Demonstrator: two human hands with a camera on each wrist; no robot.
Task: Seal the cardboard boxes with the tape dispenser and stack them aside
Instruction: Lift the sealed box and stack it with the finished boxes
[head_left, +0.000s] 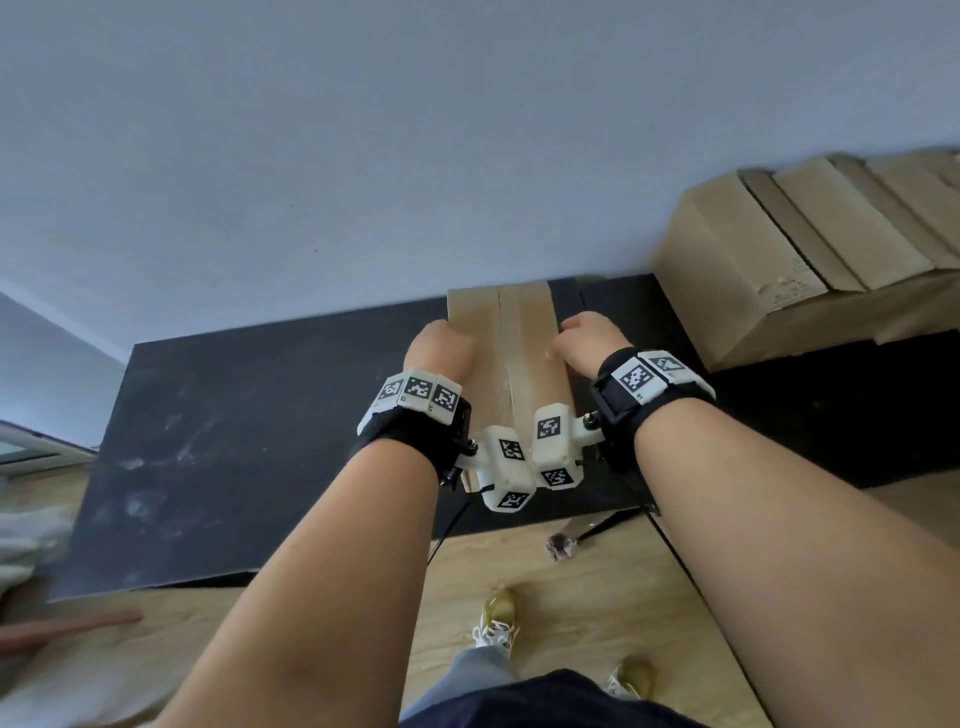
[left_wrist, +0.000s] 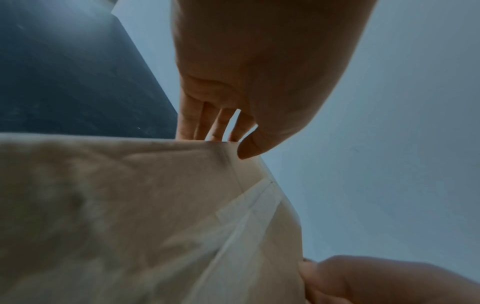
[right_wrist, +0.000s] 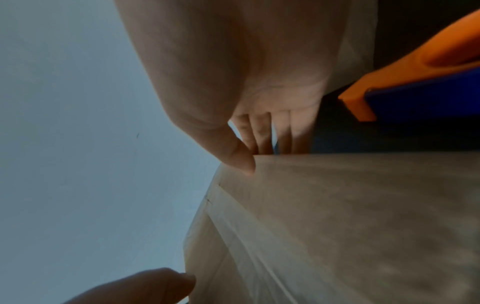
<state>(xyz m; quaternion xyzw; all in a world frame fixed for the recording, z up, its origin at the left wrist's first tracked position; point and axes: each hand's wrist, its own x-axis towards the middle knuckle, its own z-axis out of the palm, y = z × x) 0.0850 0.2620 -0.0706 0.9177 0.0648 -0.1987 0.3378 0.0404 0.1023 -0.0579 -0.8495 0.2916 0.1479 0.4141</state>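
Note:
A cardboard box (head_left: 519, 353) with clear tape along its centre seam is held between both hands above the black table (head_left: 234, 441). My left hand (head_left: 439, 345) grips its left edge, thumb on the top face and fingers down the side (left_wrist: 228, 139). My right hand (head_left: 587, 343) grips the right edge the same way (right_wrist: 257, 152). In the wrist views the box (left_wrist: 130, 205) (right_wrist: 337, 216) shows its taped seam. An orange and blue tape dispenser (right_wrist: 415, 78) lies beyond the right hand, seen only in the right wrist view.
A stack of closed cardboard boxes (head_left: 779, 260) stands at the back right against the grey wall. Blurred white material (head_left: 31, 525) lies at the far left. Below is wooden floor (head_left: 571, 597) with my feet on it.

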